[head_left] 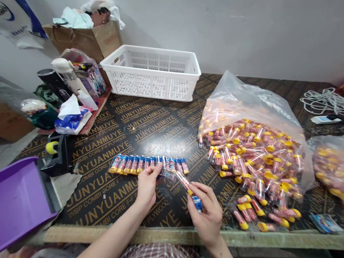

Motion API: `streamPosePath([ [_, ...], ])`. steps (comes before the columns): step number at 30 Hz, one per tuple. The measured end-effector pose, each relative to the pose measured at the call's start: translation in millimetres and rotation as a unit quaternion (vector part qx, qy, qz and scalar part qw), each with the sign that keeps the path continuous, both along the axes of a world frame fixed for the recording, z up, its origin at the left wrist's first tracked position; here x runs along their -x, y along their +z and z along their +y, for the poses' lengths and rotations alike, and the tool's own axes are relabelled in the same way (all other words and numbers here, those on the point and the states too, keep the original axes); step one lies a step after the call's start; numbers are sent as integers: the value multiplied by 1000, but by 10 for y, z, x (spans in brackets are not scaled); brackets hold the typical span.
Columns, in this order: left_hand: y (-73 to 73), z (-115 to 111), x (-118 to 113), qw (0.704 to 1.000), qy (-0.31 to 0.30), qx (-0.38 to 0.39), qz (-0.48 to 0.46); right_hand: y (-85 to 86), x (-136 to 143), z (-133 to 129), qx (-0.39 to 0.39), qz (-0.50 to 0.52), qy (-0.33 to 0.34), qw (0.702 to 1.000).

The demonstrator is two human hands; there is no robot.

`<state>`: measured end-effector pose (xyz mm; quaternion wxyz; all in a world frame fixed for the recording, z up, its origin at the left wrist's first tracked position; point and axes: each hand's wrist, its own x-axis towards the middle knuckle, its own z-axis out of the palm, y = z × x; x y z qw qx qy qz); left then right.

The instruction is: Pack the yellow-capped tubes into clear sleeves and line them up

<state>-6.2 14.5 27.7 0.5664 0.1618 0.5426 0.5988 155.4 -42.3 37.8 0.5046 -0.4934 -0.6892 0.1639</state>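
My right hand [205,212] grips a small clear tube [183,179] with a yellow cap and pink print, along with a blue printed packet [196,203] under the fingers. My left hand [149,184] pinches a bit of clear plastic film [166,173] stretching toward the tube. Just beyond both hands lies a row of blue-and-yellow wrapped tubes [134,164], side by side on the dark plywood table [121,131]. To the right, a heap of yellow-capped tubes [250,155] spills from a large clear plastic bag [251,97].
A white plastic basket [149,82] stands at the back. On the left are a tape dispenser [57,156], a purple dustpan [8,205] and a paper bag [85,39]. Another filled bag [343,162], a white cable [332,102] and a blue packet [325,223] lie right.
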Motion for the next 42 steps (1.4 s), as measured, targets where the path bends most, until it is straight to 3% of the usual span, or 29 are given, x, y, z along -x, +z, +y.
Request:
streamPosePath([
  [4,8,-8,-14,999,-17,-21,42,1,35,-23,17,-3,52,998],
  [8,87,-56,-48,993,-108,-25,29,-17,21,-25,50,9,86,995],
  [16,187,-77,-44,972,-222,3,-71,-33,-55,63,25,-54,49,997],
  [23,169,-202,-151,942,-324,9,-89,23,-81,125,72,-35,172,982],
  [26,181,-231,-185,938,-335,22,-91,0,-88,115,89,-20,201,975],
  [37,194,-247,-204,941,-326,32,-86,-91,-80,79,105,47,202,973],
  [42,191,-199,-175,950,-301,18,-79,-66,-93,79,115,38,167,978],
])
